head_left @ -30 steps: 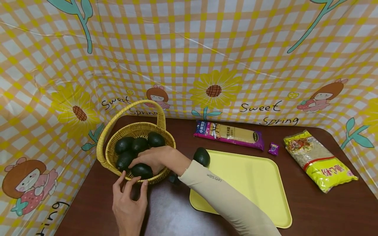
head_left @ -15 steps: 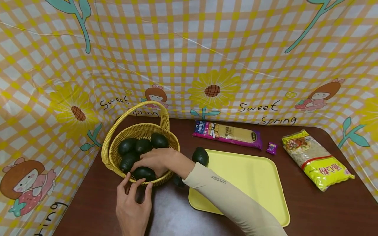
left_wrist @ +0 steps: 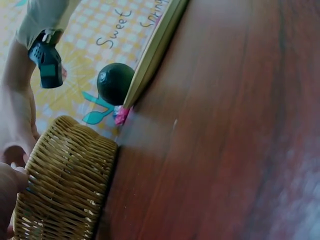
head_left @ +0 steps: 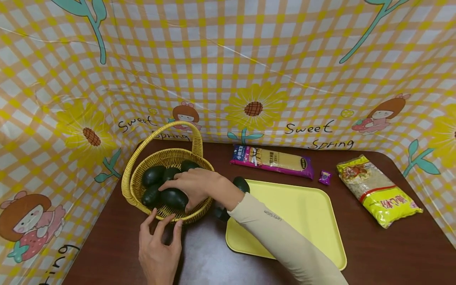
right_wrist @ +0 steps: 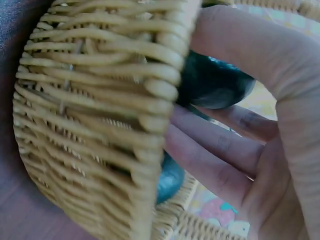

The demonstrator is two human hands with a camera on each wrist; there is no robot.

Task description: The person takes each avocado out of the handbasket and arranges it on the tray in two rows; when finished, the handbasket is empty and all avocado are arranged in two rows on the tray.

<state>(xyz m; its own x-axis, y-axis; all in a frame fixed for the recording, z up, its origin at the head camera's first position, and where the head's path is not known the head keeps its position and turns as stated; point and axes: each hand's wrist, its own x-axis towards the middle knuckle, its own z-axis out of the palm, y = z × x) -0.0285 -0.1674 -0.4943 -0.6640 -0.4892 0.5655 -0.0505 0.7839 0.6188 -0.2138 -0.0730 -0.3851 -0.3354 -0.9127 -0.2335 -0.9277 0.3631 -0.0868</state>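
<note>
My right hand [head_left: 196, 183] reaches into a yellow wicker basket [head_left: 207, 165] and grips a dark green avocado [head_left: 173, 198]. In the right wrist view, the thumb and fingers lie around that avocado [right_wrist: 215, 82] above the woven wall. Several other avocados rest in the basket, such as one at the left [head_left: 153, 176]; the right hand partly covers the ones behind. At the near side, my left hand [head_left: 159, 247] holds the basket rim with bent fingers. The left wrist view shows its thumb against the basket's outer wall [left_wrist: 65, 175].
A yellow tray [head_left: 292, 221] lies right of the basket, partly under the right sleeve. One avocado [head_left: 241, 184] sits at its far left corner. Behind are a noodle packet [head_left: 272, 161] and a small purple wrapped sweet [head_left: 324, 177]; a yellow bag [head_left: 379, 192] lies far right.
The basket first shifted slightly right together with my left hand. Since then my right hand has lifted the gripped avocado a little, away from the near rim.
</note>
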